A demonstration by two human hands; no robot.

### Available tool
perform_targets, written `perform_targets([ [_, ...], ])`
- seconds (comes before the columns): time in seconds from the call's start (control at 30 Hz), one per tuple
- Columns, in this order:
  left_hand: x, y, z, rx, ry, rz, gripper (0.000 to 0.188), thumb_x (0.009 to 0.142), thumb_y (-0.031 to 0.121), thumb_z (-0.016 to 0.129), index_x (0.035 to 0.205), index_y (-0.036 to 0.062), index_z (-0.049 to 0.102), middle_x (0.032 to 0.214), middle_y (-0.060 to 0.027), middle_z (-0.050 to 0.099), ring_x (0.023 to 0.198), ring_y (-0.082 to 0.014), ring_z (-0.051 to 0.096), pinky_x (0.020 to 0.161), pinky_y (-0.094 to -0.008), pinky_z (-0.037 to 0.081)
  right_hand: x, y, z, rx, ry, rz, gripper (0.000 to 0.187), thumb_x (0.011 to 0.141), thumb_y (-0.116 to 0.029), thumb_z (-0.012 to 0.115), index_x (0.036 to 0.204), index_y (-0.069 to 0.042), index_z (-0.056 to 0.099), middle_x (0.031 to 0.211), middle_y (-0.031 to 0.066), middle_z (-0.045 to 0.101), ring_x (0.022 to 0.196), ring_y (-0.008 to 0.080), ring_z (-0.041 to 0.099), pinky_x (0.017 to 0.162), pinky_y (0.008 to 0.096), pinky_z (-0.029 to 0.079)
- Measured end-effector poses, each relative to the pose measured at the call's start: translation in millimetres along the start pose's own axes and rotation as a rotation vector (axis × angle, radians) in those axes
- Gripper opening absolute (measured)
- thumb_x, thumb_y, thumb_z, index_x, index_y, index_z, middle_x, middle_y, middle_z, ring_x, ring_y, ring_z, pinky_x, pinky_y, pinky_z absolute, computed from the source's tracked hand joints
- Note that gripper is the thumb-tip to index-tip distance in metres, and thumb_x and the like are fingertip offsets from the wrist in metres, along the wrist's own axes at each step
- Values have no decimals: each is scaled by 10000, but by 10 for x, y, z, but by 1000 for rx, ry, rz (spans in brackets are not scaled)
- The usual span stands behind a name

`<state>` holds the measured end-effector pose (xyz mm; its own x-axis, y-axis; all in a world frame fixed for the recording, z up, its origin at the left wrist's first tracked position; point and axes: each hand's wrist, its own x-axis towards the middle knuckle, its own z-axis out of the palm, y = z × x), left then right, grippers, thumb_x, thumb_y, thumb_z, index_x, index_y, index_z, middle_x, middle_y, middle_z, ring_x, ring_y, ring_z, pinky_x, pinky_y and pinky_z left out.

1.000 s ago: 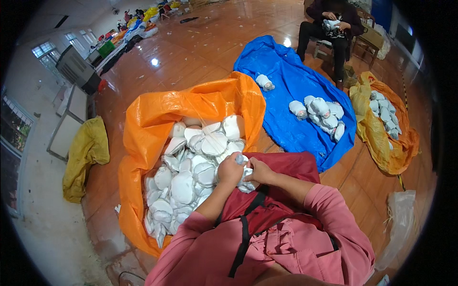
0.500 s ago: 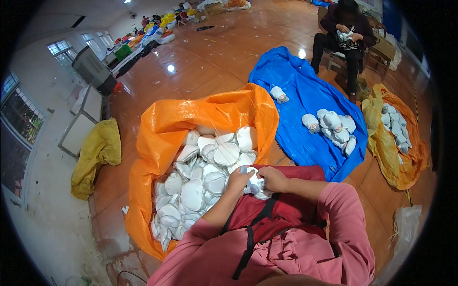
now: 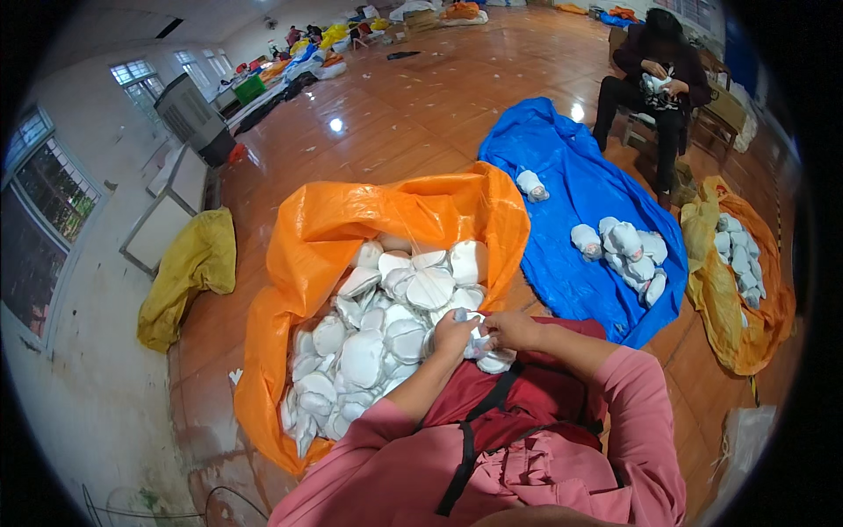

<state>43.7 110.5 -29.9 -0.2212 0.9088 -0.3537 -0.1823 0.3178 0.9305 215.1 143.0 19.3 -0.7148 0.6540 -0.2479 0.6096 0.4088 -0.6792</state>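
Note:
Over my lap, which a dark red apron (image 3: 558,386) covers, both hands grip a small white padded fabric piece (image 3: 479,345). My left hand (image 3: 454,335) is closed on its left side, and my right hand (image 3: 509,330) pinches it from the right; the fingers partly hide it. What exactly the piece is I cannot make out. Left of my hands, an orange woven sack (image 3: 290,230) lies with its mouth spread wide, full of similar rounded white fabric pieces (image 3: 362,358).
A blue sheet (image 3: 562,211) beyond my right hand bears several bundled white pieces (image 3: 632,250). Farther right is a yellow-and-orange sack (image 3: 716,329) of whitish pieces. A seated person (image 3: 659,79) handles a similar item. A yellow sack (image 3: 189,277) lies by the left wall.
The whole view has shifted slightly, so the scene sits a little farther right and lower. My hands stay together on the white piece, and the fingers of my right hand have moved slightly.

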Motion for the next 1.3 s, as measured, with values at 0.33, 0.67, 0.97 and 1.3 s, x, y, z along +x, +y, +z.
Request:
perform_targets([
  [0.33,13,139,-2,-38,-10,-142,213,824,-11,690,1018,10,605,836,-88,655,696,-197,642,610,-334,523,229,166,228,-97,15,-168,338,707,-147,756,981,-98,564,909,129,640,885,326,634,744,424,487],
  [0.67,271,-278,-164,-386,64,-268,243,810,-23,709,1024,41,612,907,-73,651,782,-219,630,666,-393,521,37,136,366,-92,280,-406,194,724,-106,719,848,-81,572,846,125,575,827,333,584,712,423,470],
  [0.97,481,-473,-190,-427,159,-314,263,795,-33,720,1018,47,605,927,-99,639,808,-256,602,645,-430,501,-106,-139,421,-95,310,-292,511,702,-401,820,979,-62,555,909,150,584,858,353,586,737,442,469],
  [1.3,627,-430,-285,-426,30,-551,223,843,45,708,1042,11,612,971,-142,644,848,-323,628,769,-490,509,-96,-54,542,-60,344,-151,358,735,-174,758,1005,-50,557,952,178,597,912,378,594,789,458,472],
])
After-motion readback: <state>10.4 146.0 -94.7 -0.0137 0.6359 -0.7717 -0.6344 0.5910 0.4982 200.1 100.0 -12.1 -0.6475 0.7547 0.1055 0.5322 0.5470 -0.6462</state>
